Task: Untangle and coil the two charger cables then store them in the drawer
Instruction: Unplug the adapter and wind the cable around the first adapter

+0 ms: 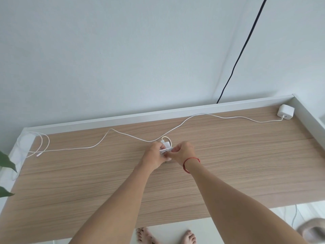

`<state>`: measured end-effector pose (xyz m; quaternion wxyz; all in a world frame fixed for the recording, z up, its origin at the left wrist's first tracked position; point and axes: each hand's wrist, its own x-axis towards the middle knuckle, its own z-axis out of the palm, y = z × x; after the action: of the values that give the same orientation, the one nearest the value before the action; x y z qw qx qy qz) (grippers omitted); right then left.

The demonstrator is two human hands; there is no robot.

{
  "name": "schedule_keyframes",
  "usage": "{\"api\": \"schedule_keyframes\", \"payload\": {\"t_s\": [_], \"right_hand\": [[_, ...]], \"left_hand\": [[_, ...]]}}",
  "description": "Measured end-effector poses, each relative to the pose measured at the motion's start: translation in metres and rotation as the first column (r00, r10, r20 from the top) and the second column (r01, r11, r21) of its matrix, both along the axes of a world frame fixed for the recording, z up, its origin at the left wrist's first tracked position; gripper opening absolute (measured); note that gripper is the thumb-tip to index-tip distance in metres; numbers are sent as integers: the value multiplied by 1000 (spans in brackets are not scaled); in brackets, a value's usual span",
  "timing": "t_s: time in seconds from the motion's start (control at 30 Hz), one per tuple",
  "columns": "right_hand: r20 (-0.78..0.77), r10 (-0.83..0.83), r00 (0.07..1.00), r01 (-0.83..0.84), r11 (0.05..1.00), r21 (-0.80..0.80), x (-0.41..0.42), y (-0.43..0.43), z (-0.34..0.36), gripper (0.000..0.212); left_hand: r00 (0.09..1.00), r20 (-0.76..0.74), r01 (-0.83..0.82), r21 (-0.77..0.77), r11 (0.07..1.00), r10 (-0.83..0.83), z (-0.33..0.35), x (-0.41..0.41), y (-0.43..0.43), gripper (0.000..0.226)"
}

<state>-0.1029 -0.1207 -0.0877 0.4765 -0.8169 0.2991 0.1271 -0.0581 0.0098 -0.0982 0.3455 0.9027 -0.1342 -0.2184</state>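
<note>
pale grey-blue paint covers the one wall (pixel 123 50), which fills the far half of the view. below it runs one counter (pixel 246 164) of light wood-grain laminate, with a raised white rim along its far edge and both ends. a strip of whitish floor (pixel 172 224) shows at the near edge.

two bare forearms reach from the near side to the middle of the counter. one black cord (pixel 246 41) hangs down the wall on the right and passes behind the rim.

there are two white charger cables. the long cable (pixel 233 117) lies loose on the counter, running from the far right corner past the hands to a few slack loops at the far left end. the coiled cable (pixel 166 150) is a small flat bundle held between the two hands at the middle. the left hand (pixel 155 153) has its fingers curled round the bundle. the right hand (pixel 182 152) pinches it from the right side.

two white charger blocks: the far charger block (pixel 285 111) sits in the far right corner, and the held charger block (pixel 164 143) stands just behind the bundle, partly hidden by the fingers.

two green leaves (pixel 7 162) show at the left edge, two bare feet (pixel 189 237) show on the floor, and one red string (pixel 186 164) circles the right wrist.
</note>
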Motion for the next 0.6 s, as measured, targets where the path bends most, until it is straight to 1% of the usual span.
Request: {"api": "schedule_keyframes", "payload": {"t_s": [0.07, 0.17, 0.3, 0.37, 0.43, 0.5, 0.6], "right_hand": [[-14, 6, 1000, -6, 1000, 17, 2, 2, 2, 22], [-26, 45, 999, -44, 998, 51, 2, 2, 2, 21], [-33, 52, 998, -42, 969, 244, -5, -2, 2, 21], [-1, 70, 998, -68, 967, 244, -6, -5, 4, 22], [27, 98, 995, -101, 980, 174, -5, -6, 6, 20], [51, 108, 993, -114, 982, 152, -4, -5, 8, 17], [65, 66, 996, -79, 971, 227, -2, -3, 13, 15]], "left_hand": [[1000, 3, 4, 0, 1000, -4, 2, -1, 0, 32], [1000, -5, 7, -4, 1000, -7, 3, -2, 2, 30], [999, -38, 1, 21, 1000, 0, 2, 1, 3, 30], [998, -63, -2, 28, 1000, 4, 1, 3, 3, 31], [997, -76, -9, 22, 1000, 11, 1, 4, 4, 31], [996, -89, -19, 1, 1000, 19, 1, 4, 5, 30], [997, -73, -5, -10, 1000, 4, 2, 3, 5, 29]]}}
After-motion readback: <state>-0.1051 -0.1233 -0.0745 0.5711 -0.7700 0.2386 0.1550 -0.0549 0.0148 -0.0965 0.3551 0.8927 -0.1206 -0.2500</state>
